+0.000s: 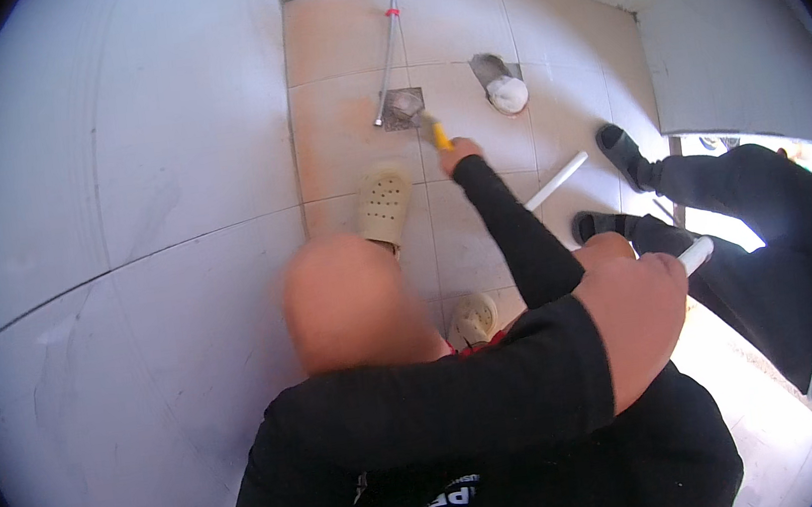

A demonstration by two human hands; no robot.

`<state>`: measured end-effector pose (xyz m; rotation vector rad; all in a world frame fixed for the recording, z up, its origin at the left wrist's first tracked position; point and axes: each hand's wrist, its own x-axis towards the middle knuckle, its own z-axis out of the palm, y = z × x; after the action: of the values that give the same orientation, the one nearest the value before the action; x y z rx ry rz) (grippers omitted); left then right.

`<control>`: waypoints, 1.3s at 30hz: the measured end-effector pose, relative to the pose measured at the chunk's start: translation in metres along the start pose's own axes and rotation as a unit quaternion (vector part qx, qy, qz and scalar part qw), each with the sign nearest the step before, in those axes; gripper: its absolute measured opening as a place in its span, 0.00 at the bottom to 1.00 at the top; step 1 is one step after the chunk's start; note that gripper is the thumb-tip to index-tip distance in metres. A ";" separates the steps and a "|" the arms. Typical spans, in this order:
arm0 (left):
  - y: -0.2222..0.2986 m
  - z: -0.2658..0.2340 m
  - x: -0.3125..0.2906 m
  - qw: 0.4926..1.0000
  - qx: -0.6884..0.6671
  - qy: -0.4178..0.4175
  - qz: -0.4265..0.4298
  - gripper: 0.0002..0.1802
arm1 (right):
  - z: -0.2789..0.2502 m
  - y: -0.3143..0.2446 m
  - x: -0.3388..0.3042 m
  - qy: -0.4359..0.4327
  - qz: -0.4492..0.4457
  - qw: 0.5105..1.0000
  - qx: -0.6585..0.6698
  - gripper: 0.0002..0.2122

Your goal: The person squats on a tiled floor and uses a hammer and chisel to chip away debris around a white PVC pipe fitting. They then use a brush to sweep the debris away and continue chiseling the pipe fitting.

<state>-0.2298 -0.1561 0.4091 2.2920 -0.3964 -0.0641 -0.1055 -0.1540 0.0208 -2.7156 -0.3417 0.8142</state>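
My right arm, in a tight black sleeve, reaches forward over the tiled floor. My right hand is closed round the yellow handle of a small scraper. The scraper's greyish end is at a dark square recess in the tiles; whether it touches the bottom cannot be told. Nearer to me, my left arm crosses toward the right, and my left hand is closed with a white tube sticking out beyond it. The rest of that tube is hidden behind the hand.
A thin metal pole leans beside the recess. Right of it is a floor hole with a white bundle. Another white tube lies past my forearm. A person's dark-trousered legs stand at right. A tiled wall closes the left.
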 end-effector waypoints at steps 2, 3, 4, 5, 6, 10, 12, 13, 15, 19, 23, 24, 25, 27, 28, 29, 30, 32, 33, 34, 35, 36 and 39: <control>-0.001 -0.002 0.005 0.999 0.002 -0.021 0.029 0.16 | -0.034 0.023 0.015 0.036 0.010 0.998 -0.051 0.16; 0.001 -0.003 0.006 0.999 -0.017 -0.030 0.017 0.17 | -0.049 0.036 0.022 0.052 0.008 0.994 -0.094 0.15; 0.003 -0.002 0.005 0.997 -0.058 -0.053 0.014 0.16 | -0.060 0.049 0.027 0.042 0.048 0.991 -0.120 0.13; 0.006 -0.001 0.004 0.993 -0.095 -0.065 0.008 0.16 | -0.066 0.062 0.028 0.036 0.055 0.986 -0.152 0.13; 0.007 0.001 0.003 0.988 -0.128 -0.081 0.003 0.16 | -0.064 0.066 0.029 -0.004 0.039 0.981 -0.191 0.14; 0.011 0.017 -0.001 0.970 -0.195 -0.142 0.019 0.14 | -0.018 0.040 0.013 -0.157 -0.022 0.949 -0.274 0.16; 0.009 0.023 -0.005 0.980 -0.166 -0.100 0.046 0.12 | 0.005 0.007 -0.003 -0.126 -0.015 0.972 -0.197 0.18; 0.008 0.025 -0.006 0.986 -0.141 -0.084 0.040 0.12 | 0.009 -0.008 -0.010 -0.110 0.018 0.985 -0.133 0.18; 0.007 0.025 -0.009 0.993 -0.089 -0.072 0.031 0.13 | 0.000 -0.027 -0.018 -0.076 0.023 0.995 -0.064 0.19; 0.013 0.022 -0.010 0.989 -0.053 -0.133 -0.024 0.20 | -0.024 -0.014 -0.025 -0.049 0.049 0.997 -0.028 0.16; 0.017 0.026 -0.017 0.989 -0.083 -0.121 -0.029 0.19 | 0.010 0.002 -0.011 -0.106 0.018 0.992 -0.065 0.18; 0.015 0.027 -0.019 0.991 -0.086 -0.105 -0.017 0.19 | 0.023 0.000 -0.005 -0.115 0.012 0.991 -0.067 0.18; 0.014 0.028 -0.021 0.992 -0.087 -0.088 -0.005 0.18 | 0.033 -0.002 0.001 -0.123 0.003 0.990 -0.069 0.19; 0.012 0.027 -0.023 0.991 -0.104 -0.082 0.015 0.18 | 0.046 -0.013 0.008 -0.100 -0.021 0.993 -0.066 0.18; 0.011 0.025 -0.023 0.995 -0.082 -0.056 0.018 0.18 | 0.045 -0.021 0.010 -0.069 -0.037 0.995 -0.058 0.18; 0.009 0.022 -0.023 0.995 -0.074 -0.060 0.019 0.18 | 0.041 -0.028 0.011 -0.042 -0.057 0.996 -0.048 0.19; 0.009 0.018 -0.021 0.996 -0.061 -0.057 0.010 0.18 | 0.032 -0.034 0.010 -0.045 -0.037 0.998 -0.015 0.19; 0.012 0.012 -0.018 0.998 -0.030 -0.046 -0.019 0.18 | 0.010 -0.041 0.006 -0.061 0.000 0.997 0.054 0.19; 0.014 0.011 -0.016 0.999 -0.012 -0.034 -0.038 0.18 | -0.001 -0.040 0.000 -0.018 -0.013 0.997 0.076 0.20; 0.016 0.013 -0.015 0.993 -0.028 -0.097 -0.054 0.17 | -0.011 -0.038 -0.004 -0.027 -0.010 0.997 0.068 0.20; 0.020 0.016 -0.014 0.983 -0.046 -0.161 -0.072 0.16 | -0.018 -0.033 -0.012 -0.038 -0.006 0.997 0.060 0.19; 0.023 0.021 -0.016 0.977 -0.045 -0.194 -0.077 0.16 | -0.022 -0.029 -0.019 -0.052 0.020 0.997 0.051 0.19; 0.025 0.042 -0.023 0.965 -0.110 -0.225 -0.078 0.16 | -0.015 -0.028 -0.029 -0.070 -0.019 0.997 -0.039 0.19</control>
<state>-0.2651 -0.1948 0.3965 2.0705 -0.4133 -0.6832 -0.1247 -0.1399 0.0569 -2.7205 -0.4620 1.0018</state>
